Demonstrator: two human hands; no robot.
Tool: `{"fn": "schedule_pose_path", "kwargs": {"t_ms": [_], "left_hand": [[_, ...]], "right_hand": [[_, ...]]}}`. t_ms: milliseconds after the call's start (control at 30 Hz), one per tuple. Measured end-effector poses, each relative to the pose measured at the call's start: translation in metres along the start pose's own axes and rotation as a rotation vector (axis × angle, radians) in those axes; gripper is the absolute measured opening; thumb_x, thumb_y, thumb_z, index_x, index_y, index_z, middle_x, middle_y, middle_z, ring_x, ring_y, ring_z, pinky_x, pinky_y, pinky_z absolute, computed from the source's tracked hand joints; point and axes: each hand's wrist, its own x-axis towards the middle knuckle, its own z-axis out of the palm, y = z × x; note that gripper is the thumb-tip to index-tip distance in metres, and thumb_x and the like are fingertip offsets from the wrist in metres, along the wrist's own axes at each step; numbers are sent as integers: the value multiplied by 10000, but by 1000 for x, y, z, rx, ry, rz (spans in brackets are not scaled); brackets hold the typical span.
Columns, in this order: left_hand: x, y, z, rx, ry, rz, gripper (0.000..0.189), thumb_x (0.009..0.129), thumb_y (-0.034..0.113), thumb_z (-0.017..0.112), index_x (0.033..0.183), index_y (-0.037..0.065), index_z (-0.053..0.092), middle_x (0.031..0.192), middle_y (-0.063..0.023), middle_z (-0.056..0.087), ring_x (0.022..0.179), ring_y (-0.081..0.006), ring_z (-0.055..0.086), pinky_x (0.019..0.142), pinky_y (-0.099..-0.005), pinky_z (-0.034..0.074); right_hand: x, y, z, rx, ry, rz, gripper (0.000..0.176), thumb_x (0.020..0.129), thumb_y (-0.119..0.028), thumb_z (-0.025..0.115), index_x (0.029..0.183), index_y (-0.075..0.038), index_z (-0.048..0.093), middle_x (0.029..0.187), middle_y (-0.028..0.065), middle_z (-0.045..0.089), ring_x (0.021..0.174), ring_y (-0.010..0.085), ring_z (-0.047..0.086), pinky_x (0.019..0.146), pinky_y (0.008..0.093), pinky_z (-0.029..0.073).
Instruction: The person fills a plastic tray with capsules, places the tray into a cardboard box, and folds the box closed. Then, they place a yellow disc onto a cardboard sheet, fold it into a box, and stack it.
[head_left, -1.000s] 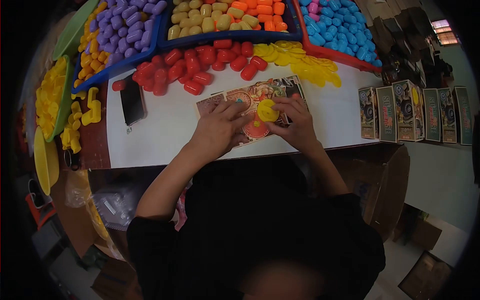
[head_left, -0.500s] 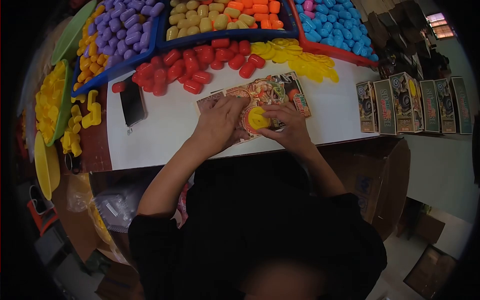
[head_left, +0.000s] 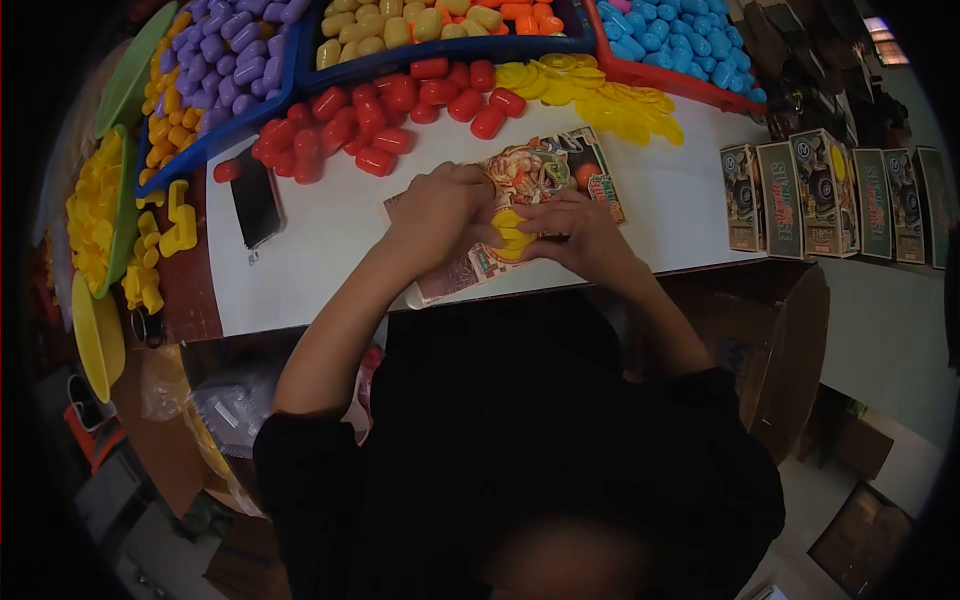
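A flat printed cardboard box [head_left: 590, 165] with colourful artwork lies at a slant on the white table top. Set in the round part of its print is a yellow plastic disc [head_left: 510, 236]. My left hand [head_left: 440, 215] is closed over the box's left half, thumb against the disc's left side; what its curled fingers grip is hidden. From the right, my right hand [head_left: 585, 235] has thumb and fingers around the disc's right edge.
Red capsules [head_left: 375, 161] and yellow discs [head_left: 640, 115] lie beyond the box. Behind stand a blue tray [head_left: 440, 52] and a red tray [head_left: 680, 90] of capsules. A black phone [head_left: 257, 205] lies left; upright printed boxes [head_left: 825, 195] stand right.
My left thumb has come up against the disc, and my right fingers have shifted a little over its edge. The view has tilted slightly.
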Motion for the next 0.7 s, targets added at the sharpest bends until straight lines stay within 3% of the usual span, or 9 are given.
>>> {"fn": "schedule_pose_path", "kwargs": {"t_ms": [100, 267, 367, 500, 533, 567, 600, 633, 700], "left_hand": [[31, 17, -18, 100, -362, -256, 236, 546, 204, 805, 675, 93, 640, 768, -65, 637, 761, -267, 616, 648, -357, 479], [44, 22, -18, 331, -423, -163, 160, 585, 178, 744, 706, 103, 671, 716, -98, 639, 743, -268, 637, 638, -370, 495], [44, 25, -11, 442, -422, -151, 148, 600, 173, 717, 714, 89, 675, 734, -118, 643, 759, -271, 643, 655, -376, 501], [41, 20, -10, 464, -433, -142, 260, 623, 165, 703, 848, 42, 654, 849, -159, 643, 823, -303, 631, 702, -383, 500], [34, 16, -11, 473, -430, -145, 260, 623, 165, 703, 848, 42, 654, 849, -159, 643, 823, -303, 631, 702, -383, 500], [23, 10, -14, 449, -66, -3, 330, 667, 160, 687, 960, 27, 610, 897, -166, 632, 861, -296, 621, 723, -367, 494], [13, 2, -18, 419, 293, 147, 401, 711, 155, 670, 1072, 11, 567, 944, -173, 621, 900, -290, 611, 744, -351, 487], [2, -7, -20, 440, 302, 155, 401, 711, 155, 670, 1072, 11, 567, 944, -173, 621, 900, -290, 611, 744, -351, 487], [-24, -20, -21, -64, 452, -521, 590, 744, 246, 715, 1222, 32, 445, 1095, -183, 579, 930, -230, 605, 776, -317, 468]], "right_hand": [[12, 4, -15, 63, -210, 72, 289, 603, -138, 794, 850, -32, 690, 977, 73, 679, 829, 226, 613, 746, 318, 495], [19, -6, -4, -316, -320, -115, 118, 675, -106, 682, 751, -16, 672, 757, 101, 667, 776, 228, 639, 654, 343, 508], [13, -30, 10, -555, -170, -110, 165, 583, -78, 675, 719, -8, 614, 921, 141, 668, 741, 252, 634, 710, 332, 517], [20, -29, 6, -639, -297, -66, 151, 658, -15, 657, 803, 16, 627, 1012, 143, 648, 799, 231, 643, 730, 298, 521], [26, -15, -8, -183, -383, 187, 161, 701, 8, 643, 859, 29, 625, 1028, 139, 640, 862, 212, 635, 738, 279, 516], [30, -2, -21, 278, -452, 423, 172, 744, 32, 629, 916, 42, 622, 1043, 135, 632, 924, 194, 627, 746, 260, 512], [24, 13, -17, 694, -272, 403, 301, 745, -61, 703, 1020, 26, 619, 990, 153, 640, 878, 207, 641, 707, 274, 516], [18, 25, -13, 692, -263, 380, 301, 745, -61, 703, 1020, 26, 619, 990, 153, 640, 878, 207, 641, 707, 274, 516], [2, 7, -7, 883, 234, 375, 463, 712, -179, 754, 1097, 9, 579, 1021, 139, 606, 884, 216, 613, 746, 282, 493]]}}
